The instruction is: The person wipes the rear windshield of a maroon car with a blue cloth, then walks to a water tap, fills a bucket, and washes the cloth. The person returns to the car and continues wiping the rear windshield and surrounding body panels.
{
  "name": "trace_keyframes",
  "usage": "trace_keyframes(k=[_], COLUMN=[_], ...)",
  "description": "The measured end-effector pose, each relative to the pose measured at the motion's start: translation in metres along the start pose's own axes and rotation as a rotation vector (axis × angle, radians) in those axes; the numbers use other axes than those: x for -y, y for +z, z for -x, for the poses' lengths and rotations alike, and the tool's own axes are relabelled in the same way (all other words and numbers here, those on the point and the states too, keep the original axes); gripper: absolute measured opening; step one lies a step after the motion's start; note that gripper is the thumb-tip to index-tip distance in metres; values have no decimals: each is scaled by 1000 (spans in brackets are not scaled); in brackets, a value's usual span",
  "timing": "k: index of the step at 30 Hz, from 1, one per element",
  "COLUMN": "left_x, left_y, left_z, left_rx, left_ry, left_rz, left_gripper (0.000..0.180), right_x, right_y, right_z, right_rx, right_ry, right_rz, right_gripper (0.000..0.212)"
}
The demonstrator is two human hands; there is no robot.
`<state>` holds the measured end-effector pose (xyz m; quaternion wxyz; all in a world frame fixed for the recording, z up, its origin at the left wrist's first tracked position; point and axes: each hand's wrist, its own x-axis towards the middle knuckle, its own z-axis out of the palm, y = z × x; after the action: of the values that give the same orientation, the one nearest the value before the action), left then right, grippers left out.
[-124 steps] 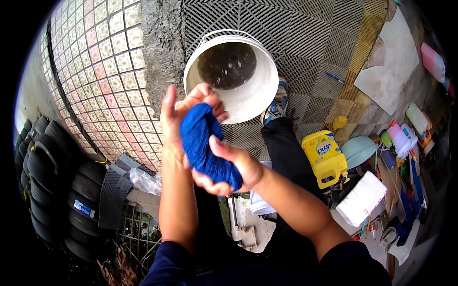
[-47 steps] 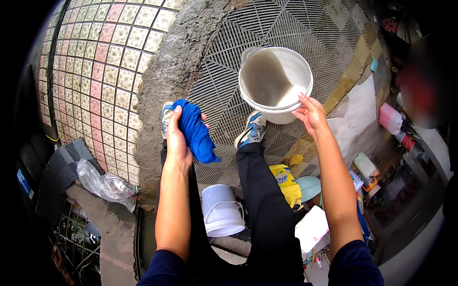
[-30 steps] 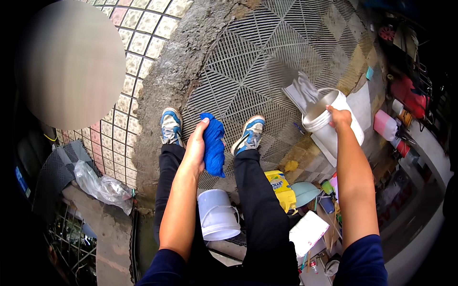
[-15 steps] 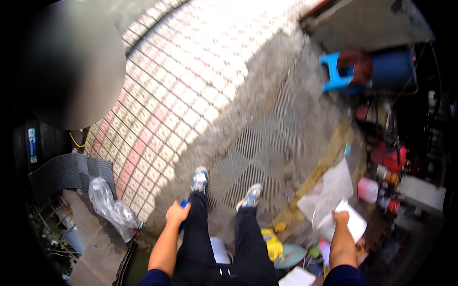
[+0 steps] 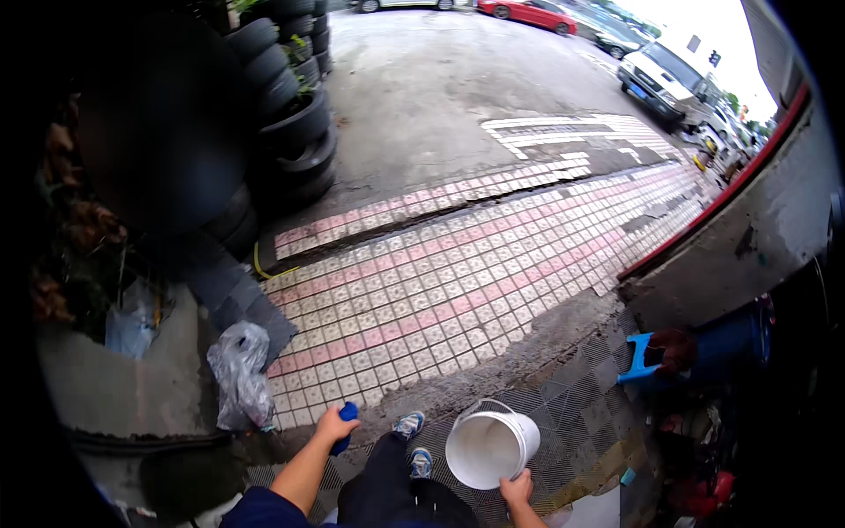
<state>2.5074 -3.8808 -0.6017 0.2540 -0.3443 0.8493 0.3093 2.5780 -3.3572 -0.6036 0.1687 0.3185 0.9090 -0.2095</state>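
Note:
My left hand (image 5: 334, 427) is closed round a crumpled blue cloth (image 5: 349, 414), held low beside my left leg. On the other side, my right hand (image 5: 518, 488) grips the rim of a white bucket (image 5: 530, 434). The bucket is tipped so that its mouth faces me, and I see its pale inside and the thin handle along the far rim. No contents can be made out in it. Both shoes (image 5: 415, 440) show between my hands, on dark ribbed matting.
A clear plastic bag (image 5: 239, 374) lies at the left by a grey mat (image 5: 251, 308). Stacked tyres (image 5: 295, 132) stand beyond it. Pink and white paving (image 5: 440, 308) stretches ahead. A blue stool (image 5: 635, 356) is at the right, below a low wall (image 5: 731, 242). A van (image 5: 664, 81) stands far off.
My view has lifted and turned toward the street. The bucket has swung from my far right to in front of me, its mouth now showing. The blue cloth stays in my left hand.

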Motion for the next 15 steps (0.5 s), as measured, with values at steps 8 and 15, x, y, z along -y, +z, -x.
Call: trace_keyframes(k=[8,15], left_x=[-10,173], left_y=[-44,-101], left_z=[211,338], left_rx=[-481,-967], left_ry=[493,309], left_rz=[151,208], left_gripper=[81,45], right_x=[173,197], right_y=[67,67], right_z=[131,240], right_rx=[719,1221], right_ry=[-561,-91], right_rz=[-594,-607], right_gripper=[26,17])
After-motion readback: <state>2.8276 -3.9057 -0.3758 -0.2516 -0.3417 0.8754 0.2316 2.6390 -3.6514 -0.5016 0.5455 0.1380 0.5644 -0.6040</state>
